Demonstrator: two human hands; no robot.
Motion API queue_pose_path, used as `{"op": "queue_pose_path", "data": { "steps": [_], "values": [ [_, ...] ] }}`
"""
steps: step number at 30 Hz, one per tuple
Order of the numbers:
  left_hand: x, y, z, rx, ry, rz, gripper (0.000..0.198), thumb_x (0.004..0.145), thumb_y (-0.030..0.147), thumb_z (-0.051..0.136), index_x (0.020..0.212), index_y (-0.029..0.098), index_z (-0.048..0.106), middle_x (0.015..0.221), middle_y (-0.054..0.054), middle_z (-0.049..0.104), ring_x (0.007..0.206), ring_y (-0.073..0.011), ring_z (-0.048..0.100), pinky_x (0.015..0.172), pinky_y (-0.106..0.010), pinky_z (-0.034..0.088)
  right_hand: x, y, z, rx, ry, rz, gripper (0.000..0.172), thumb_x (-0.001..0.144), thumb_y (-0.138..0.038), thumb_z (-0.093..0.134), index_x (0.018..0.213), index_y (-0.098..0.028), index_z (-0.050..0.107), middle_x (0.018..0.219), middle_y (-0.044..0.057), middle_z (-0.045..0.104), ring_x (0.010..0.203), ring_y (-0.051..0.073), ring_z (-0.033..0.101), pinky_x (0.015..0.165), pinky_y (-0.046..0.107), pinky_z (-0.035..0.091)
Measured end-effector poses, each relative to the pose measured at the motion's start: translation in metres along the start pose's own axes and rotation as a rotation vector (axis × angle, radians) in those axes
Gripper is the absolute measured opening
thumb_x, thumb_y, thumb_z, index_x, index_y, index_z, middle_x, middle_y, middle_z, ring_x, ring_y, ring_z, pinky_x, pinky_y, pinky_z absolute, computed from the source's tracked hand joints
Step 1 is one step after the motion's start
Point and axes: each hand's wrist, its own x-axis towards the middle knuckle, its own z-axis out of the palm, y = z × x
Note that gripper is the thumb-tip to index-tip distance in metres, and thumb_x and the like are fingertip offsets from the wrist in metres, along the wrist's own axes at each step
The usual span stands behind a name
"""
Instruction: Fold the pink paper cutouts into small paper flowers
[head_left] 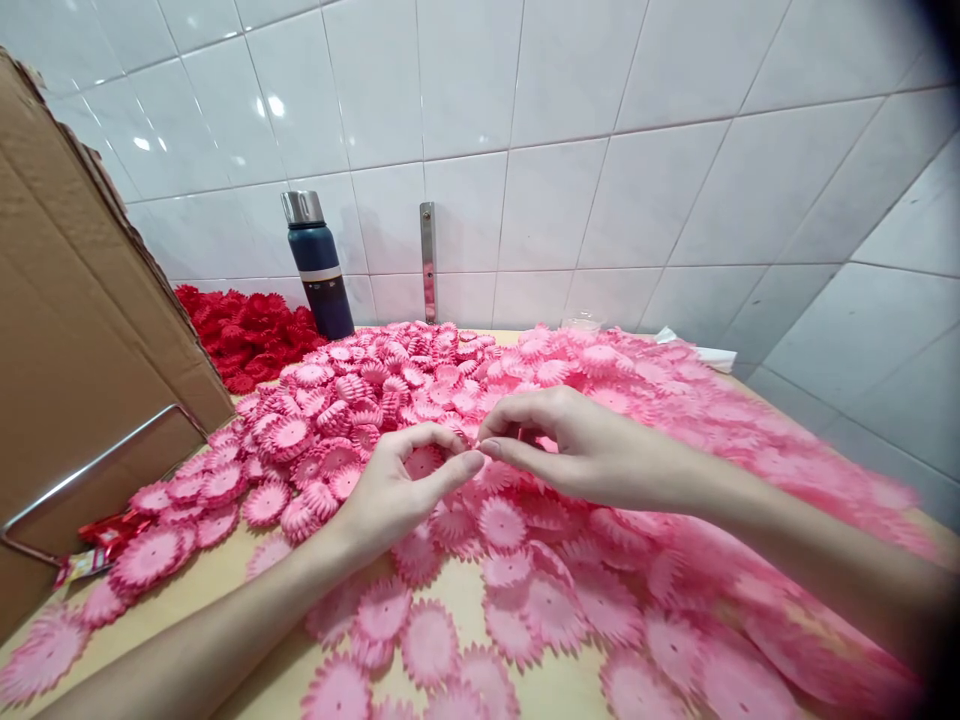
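Note:
In the middle of the head view my left hand [409, 490] and my right hand [559, 445] meet fingertip to fingertip. Thumb and index finger of each are pinched together. Whatever lies between the tips is too small or hidden to make out; a little pink shows there. Beneath and around both hands spread many pink flower-shaped discs [502, 523] with jagged edges, several with a small hole at the centre. Left of my left hand, the thicker, curled pink pieces [289, 435] form a heap. Flatter, paler layers [720, 430] lie by my right forearm.
A cardboard box [97, 250] stands at the left with a bent metal rod [97, 465] against it. Behind are a heap of red pieces [247, 335] and a dark blue bottle [322, 275]. A metal strip [427, 262] rises before the tiled wall [562, 90]. Shiny wrappers [105, 535] lie at left.

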Motion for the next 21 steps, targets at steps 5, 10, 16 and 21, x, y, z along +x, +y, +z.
{"op": "queue_pose_path", "data": {
  "steps": [5,10,16,21],
  "values": [
    [-0.0018,0.0016,-0.0017,0.023,-0.004,-0.002,0.013,0.085,0.026,0.063,0.079,0.015,0.065,0.078,-0.001,0.063,0.075,-0.0119,0.056,0.072,-0.022,0.043,0.0013,0.0035,-0.0017,-0.035,0.008,0.013,0.020,0.092,-0.025,0.050,0.082,-0.015,0.064,0.068,-0.001,0.060,0.057,0.010,0.049,0.052,0.024,0.037],
    [-0.0027,0.0020,-0.0013,-0.001,0.011,-0.035,0.015,0.085,0.028,0.062,0.078,0.016,0.065,0.078,0.000,0.063,0.074,-0.0118,0.056,0.073,-0.023,0.043,0.0028,0.0071,-0.0034,-0.025,0.022,0.034,0.019,0.091,-0.024,0.050,0.079,-0.015,0.061,0.070,0.000,0.060,0.059,0.010,0.049,0.054,0.025,0.038],
    [-0.0014,0.0008,-0.0003,-0.010,-0.011,-0.004,0.014,0.085,0.029,0.063,0.080,0.016,0.066,0.078,0.000,0.063,0.075,-0.0117,0.056,0.071,-0.022,0.043,0.0002,0.0022,0.0000,-0.038,-0.008,-0.026,0.022,0.092,-0.030,0.052,0.083,-0.016,0.065,0.074,0.000,0.065,0.062,0.010,0.053,0.056,0.024,0.040],
    [-0.0015,0.0018,-0.0017,-0.044,-0.006,-0.031,0.014,0.086,0.026,0.061,0.078,0.016,0.064,0.072,0.002,0.058,0.068,-0.0098,0.051,0.065,-0.021,0.040,0.0001,0.0007,0.0012,-0.048,-0.016,-0.022,0.020,0.092,-0.027,0.052,0.082,-0.016,0.066,0.073,-0.001,0.064,0.062,0.010,0.052,0.056,0.024,0.040]
  ]
}}
